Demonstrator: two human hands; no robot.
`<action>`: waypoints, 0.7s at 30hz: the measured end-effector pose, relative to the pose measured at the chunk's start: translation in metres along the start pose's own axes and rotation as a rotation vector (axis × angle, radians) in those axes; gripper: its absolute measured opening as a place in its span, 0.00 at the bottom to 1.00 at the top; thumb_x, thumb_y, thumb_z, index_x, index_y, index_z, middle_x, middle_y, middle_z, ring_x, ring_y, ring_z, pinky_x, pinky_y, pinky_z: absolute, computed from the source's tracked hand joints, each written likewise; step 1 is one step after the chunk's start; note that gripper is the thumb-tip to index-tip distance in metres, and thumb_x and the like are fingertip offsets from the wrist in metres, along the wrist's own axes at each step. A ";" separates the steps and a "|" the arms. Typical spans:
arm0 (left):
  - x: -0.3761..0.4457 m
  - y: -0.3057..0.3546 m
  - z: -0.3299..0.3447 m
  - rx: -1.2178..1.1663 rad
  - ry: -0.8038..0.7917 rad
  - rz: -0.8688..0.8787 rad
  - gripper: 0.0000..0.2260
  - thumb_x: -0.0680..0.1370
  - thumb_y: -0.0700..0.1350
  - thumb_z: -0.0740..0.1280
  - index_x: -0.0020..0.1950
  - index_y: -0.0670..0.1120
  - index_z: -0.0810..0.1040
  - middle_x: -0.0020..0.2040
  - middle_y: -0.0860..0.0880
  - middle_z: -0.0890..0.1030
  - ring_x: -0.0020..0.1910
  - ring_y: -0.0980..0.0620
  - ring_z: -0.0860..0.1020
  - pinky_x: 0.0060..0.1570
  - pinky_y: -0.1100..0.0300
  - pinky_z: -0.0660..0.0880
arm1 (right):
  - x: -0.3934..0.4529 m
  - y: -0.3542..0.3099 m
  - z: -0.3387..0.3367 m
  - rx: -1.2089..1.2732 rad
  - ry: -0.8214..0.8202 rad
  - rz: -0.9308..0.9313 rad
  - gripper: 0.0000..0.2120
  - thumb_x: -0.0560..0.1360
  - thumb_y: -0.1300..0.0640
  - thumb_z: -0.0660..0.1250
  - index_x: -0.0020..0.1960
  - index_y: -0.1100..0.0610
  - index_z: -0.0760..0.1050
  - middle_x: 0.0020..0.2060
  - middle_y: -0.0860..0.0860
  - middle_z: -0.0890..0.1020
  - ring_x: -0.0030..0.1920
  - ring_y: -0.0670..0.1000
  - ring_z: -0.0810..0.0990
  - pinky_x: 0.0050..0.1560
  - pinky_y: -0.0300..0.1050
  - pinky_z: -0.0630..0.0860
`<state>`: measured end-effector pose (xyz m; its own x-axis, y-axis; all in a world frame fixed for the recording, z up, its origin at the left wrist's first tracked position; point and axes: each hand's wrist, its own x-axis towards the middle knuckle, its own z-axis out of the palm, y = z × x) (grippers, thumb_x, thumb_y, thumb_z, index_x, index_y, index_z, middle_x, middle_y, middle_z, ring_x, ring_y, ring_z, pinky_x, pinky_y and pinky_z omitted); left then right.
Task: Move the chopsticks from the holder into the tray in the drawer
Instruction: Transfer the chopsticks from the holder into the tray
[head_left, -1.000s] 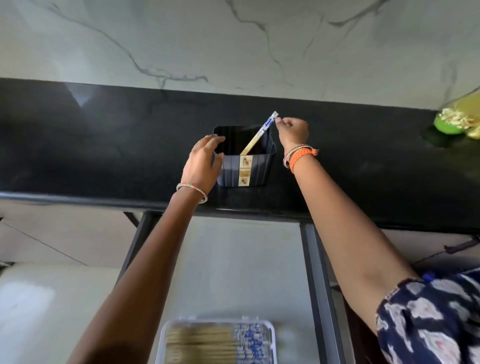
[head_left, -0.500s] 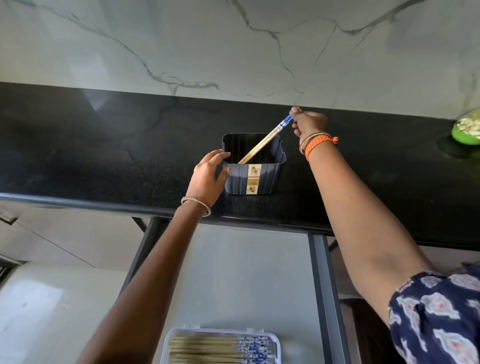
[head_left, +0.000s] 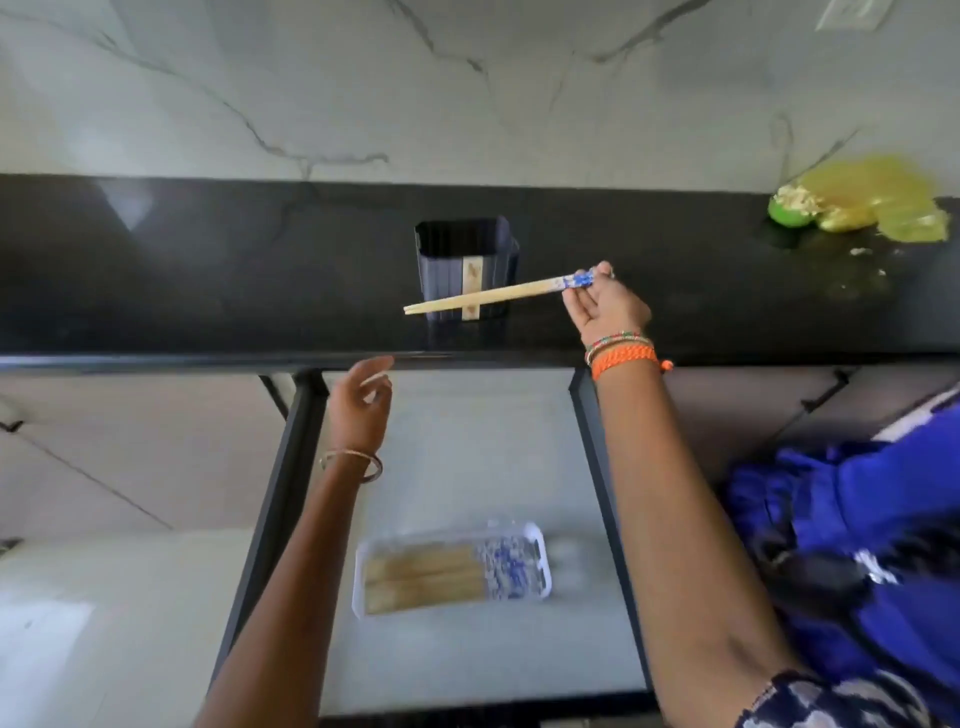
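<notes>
My right hand (head_left: 605, 306) pinches the blue-patterned ends of a pair of wooden chopsticks (head_left: 483, 297), held nearly level in the air in front of the dark ribbed holder (head_left: 465, 260) on the black counter. No chopsticks show in the holder's opening. My left hand (head_left: 361, 410) hangs open over the back left of the open drawer, holding nothing. In the drawer lies a clear tray (head_left: 540, 564) with several chopsticks side by side, blue ends to the right.
The black counter (head_left: 208, 270) runs across the view below a marble wall. A green bowl (head_left: 787, 210) and a yellow bag (head_left: 883, 197) sit at its far right. The drawer (head_left: 467, 654) has dark side rails and a pale floor. Blue clothing is at the right.
My right hand has pulled the chopsticks out of the holder and swung them level in front of it. My left hand has let go of the holder and dropped over the drawer.
</notes>
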<state>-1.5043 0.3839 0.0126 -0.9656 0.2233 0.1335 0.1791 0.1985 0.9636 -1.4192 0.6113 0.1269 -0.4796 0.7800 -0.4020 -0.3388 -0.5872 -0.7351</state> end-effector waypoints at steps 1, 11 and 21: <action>-0.009 -0.011 -0.005 -0.098 0.036 -0.115 0.12 0.75 0.32 0.61 0.56 0.38 0.77 0.51 0.42 0.80 0.46 0.50 0.77 0.43 0.68 0.76 | -0.008 0.018 -0.018 0.022 0.022 0.035 0.09 0.79 0.64 0.63 0.39 0.60 0.73 0.36 0.54 0.78 0.36 0.48 0.78 0.52 0.47 0.79; -0.093 -0.126 -0.062 0.086 0.180 -0.742 0.10 0.73 0.39 0.63 0.48 0.40 0.81 0.46 0.41 0.80 0.46 0.45 0.77 0.50 0.57 0.74 | -0.059 0.167 -0.175 -0.229 0.263 0.391 0.12 0.80 0.65 0.61 0.37 0.59 0.69 0.44 0.59 0.76 0.34 0.50 0.74 0.44 0.41 0.81; -0.129 -0.156 -0.059 0.235 -0.049 -0.792 0.11 0.75 0.39 0.56 0.39 0.40 0.77 0.40 0.38 0.77 0.43 0.43 0.75 0.44 0.57 0.67 | -0.070 0.208 -0.188 -0.399 0.273 0.503 0.15 0.81 0.69 0.53 0.38 0.61 0.69 0.64 0.63 0.75 0.67 0.60 0.74 0.66 0.52 0.71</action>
<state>-1.4190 0.2675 -0.1409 -0.8138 -0.0260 -0.5806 -0.5111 0.5075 0.6937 -1.3042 0.4753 -0.1000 -0.2615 0.4910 -0.8310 0.2198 -0.8080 -0.5467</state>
